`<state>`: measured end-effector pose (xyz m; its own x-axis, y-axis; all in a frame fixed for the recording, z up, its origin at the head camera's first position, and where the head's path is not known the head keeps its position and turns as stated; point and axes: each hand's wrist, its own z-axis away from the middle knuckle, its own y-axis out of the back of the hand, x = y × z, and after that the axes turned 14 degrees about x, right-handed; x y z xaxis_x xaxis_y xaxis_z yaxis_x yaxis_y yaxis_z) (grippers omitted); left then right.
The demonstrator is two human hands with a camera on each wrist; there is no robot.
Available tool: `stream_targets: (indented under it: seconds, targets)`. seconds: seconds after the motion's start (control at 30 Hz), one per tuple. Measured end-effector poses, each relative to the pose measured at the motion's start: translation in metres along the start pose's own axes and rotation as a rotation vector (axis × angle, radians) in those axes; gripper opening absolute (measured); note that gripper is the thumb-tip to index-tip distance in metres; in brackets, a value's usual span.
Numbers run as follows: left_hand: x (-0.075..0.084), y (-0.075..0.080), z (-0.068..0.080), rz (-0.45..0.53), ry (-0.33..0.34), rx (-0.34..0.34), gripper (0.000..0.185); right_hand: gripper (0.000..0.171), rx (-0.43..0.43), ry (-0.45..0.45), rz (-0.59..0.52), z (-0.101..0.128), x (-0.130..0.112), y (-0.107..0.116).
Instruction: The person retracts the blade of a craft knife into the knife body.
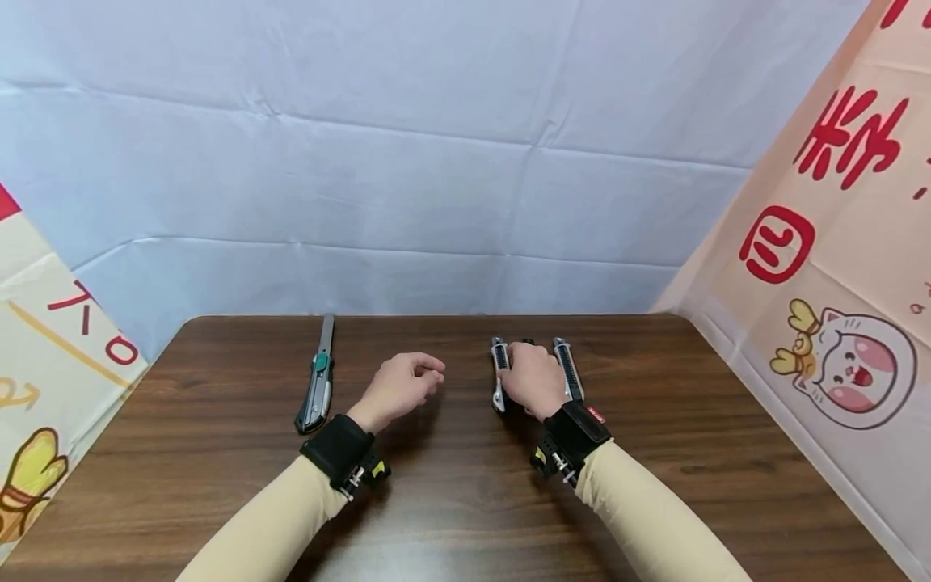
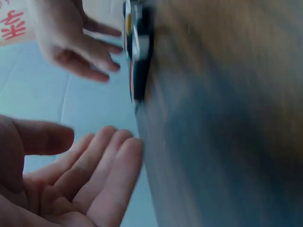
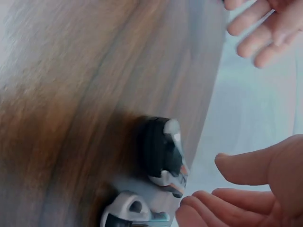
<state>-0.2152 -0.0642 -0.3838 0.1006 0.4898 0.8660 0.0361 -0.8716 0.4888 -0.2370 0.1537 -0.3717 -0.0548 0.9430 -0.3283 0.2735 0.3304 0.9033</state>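
My right hand (image 1: 534, 378) is over a group of tools on the right half of the table, with its fingers extended and the thumb apart in the right wrist view. Either side of it lie two silver-and-black utility knives, the left one (image 1: 500, 372) and the right one (image 1: 569, 368). A dark tip (image 1: 528, 342) shows past the knuckles; the rest is hidden under the hand. The right wrist view shows a black-and-silver tool (image 3: 156, 149) near the fingertips. My left hand (image 1: 403, 384) hovers over the table, relaxed and holding nothing. Left of it lies a grey-and-green utility knife (image 1: 317, 392).
The brown wooden table (image 1: 465, 501) ends at a pale cloth backdrop (image 1: 407, 202). A printed cloth panel (image 1: 836, 242) stands on the right and another (image 1: 51, 347) on the left. Both wrists wear black camera straps (image 1: 578, 436).
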Motion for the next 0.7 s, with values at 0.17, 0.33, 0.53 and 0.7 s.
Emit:
stream_targets:
  seconds: [0.17,0.33,0.53,0.7]
  targets:
    - [-0.008,0.020,-0.004,-0.328,-0.104,0.118,0.024,0.032,0.024,0.009,-0.070,-0.001,-0.009,0.002]
    - [-0.016,0.043,-0.006,-0.490,-0.098,0.167,0.027,0.031,0.007,0.016,-0.134,-0.001,-0.020,-0.003]
    - [-0.027,0.077,-0.005,-0.612,-0.052,0.200,0.031,0.031,-0.024,0.071,-0.187,0.001,-0.037,-0.014]
    - [-0.039,0.103,0.000,-0.683,0.052,0.189,0.036,0.031,-0.053,0.129,-0.218,0.003,-0.062,-0.025]
